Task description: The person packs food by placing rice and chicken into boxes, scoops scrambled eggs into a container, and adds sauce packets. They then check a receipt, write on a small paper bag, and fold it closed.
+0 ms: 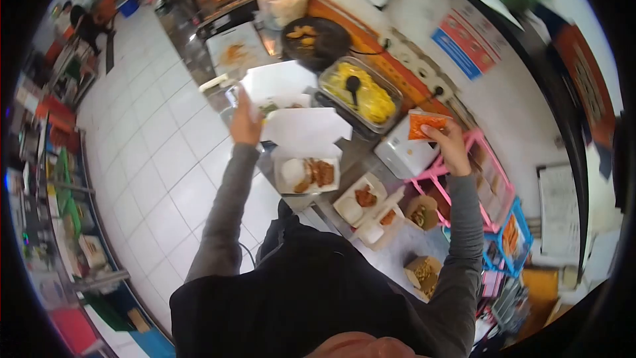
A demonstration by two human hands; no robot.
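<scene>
My right hand [452,148] pinches a small clear sachet of orange-red sauce [426,126] above a white box-shaped appliance [407,153]. At the left end of the counter my left hand [245,122] is raised beside an open white takeaway box [278,81]. Its fingers look closed around something small and pale, too blurred to name. Nearer to me, a second white takeaway box [308,124] stands with its lid up, holding white rice [293,172] and browned pieces of food [320,173].
Behind the boxes are a metal tray of yellow food [384,114] with a black spoon and a dark pan [331,43]. More filled boxes [351,217] stand on the right, near a pink basket [507,192] and blue basket [525,252]. Another person [85,26] is far left.
</scene>
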